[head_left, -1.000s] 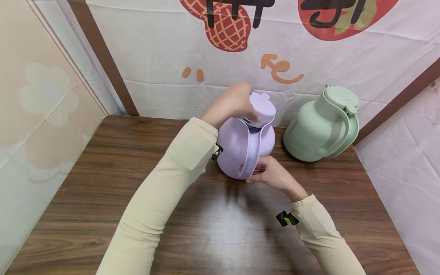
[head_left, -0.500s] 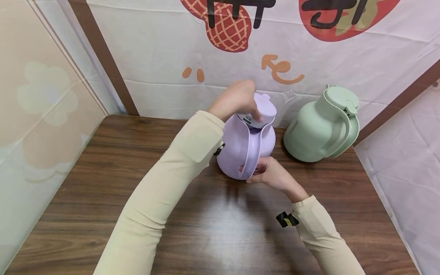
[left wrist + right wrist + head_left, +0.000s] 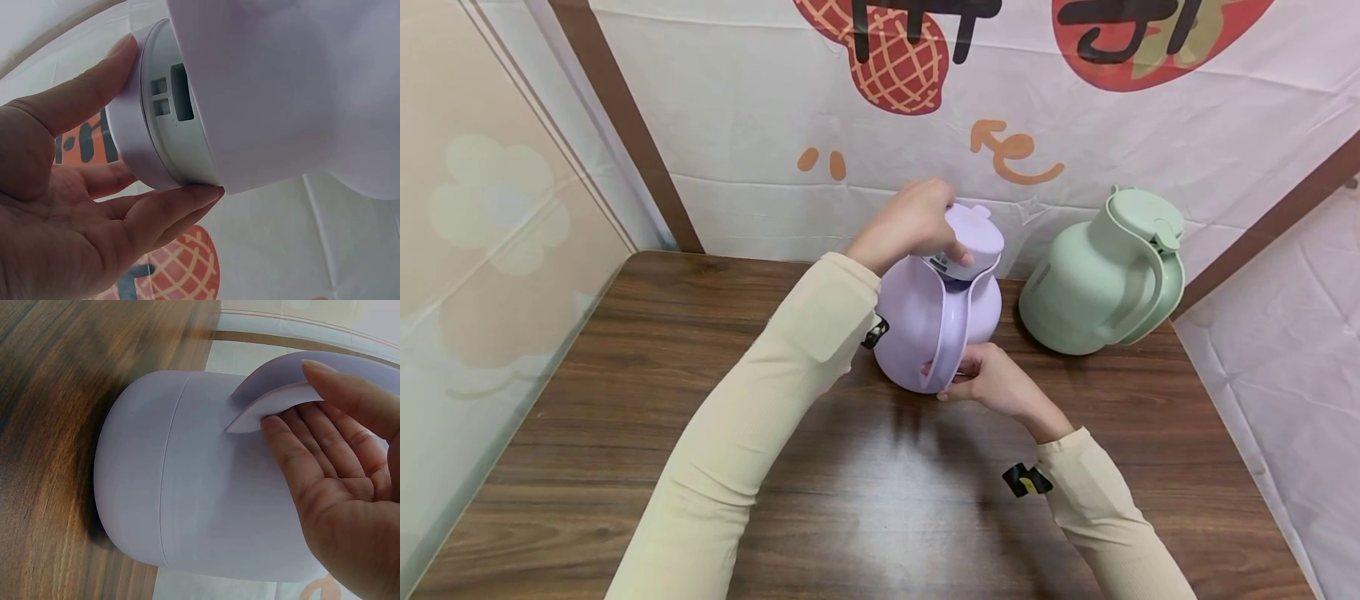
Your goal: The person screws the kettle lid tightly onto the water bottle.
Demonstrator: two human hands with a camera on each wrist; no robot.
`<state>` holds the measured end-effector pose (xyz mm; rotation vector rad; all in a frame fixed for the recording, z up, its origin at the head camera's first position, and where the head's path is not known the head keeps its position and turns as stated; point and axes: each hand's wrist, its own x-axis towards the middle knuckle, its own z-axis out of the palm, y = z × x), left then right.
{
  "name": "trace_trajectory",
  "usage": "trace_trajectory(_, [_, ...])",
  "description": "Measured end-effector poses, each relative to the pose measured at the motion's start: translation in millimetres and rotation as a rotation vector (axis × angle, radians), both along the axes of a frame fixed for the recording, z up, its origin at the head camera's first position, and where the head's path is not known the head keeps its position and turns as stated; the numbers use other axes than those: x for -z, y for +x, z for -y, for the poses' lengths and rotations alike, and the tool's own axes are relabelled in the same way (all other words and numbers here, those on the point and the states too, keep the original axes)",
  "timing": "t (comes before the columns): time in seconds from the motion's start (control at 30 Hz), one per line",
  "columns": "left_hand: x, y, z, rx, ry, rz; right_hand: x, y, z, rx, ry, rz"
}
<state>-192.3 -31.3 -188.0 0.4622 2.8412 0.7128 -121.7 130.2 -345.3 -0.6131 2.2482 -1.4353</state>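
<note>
A lilac vacuum jug [image 3: 904,312] stands upright on the table, its handle [image 3: 953,325] towards me. My left hand [image 3: 912,223] reaches over its top and grips the round lilac lid [image 3: 977,235] by the side. In the left wrist view, thumb and fingers lie round the lid [image 3: 132,128], and its white lower part [image 3: 197,147], with dark slots, shows above the jug's rim. My right hand [image 3: 996,379] holds the lower handle; in the right wrist view its fingers [image 3: 284,447] curl behind the handle, with the thumb on the other side.
A pale green jug [image 3: 1078,279] with its lid on stands to the right, near the back edge. The dark wooden table [image 3: 880,508] extends in front and to the left. A printed cloth [image 3: 737,125] hangs close behind both jugs.
My left hand shifted right and up over the lid, then slightly back left and down, still gripping it. The right hand and the jug's body have stayed in place.
</note>
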Motion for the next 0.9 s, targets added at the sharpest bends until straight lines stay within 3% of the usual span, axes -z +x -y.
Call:
trace_trajectory(0.4, [13.9, 2.2, 4.5, -0.007, 0.09, -0.044, 2.8, -0.7, -1.5, -0.005, -0.024, 0.027])
trace_trajectory(0.7, [20.4, 5.0, 8.9, -0.02, 0.173, -0.019, 2.1, -1.5, -1.2, -0.004, -0.022, 0.03])
trace_trajectory(0.9, [23.0, 4.8, 9.9, -0.031, 0.161, -0.014, 1.4, -2.1, -1.6, -0.01, -0.016, 0.031])
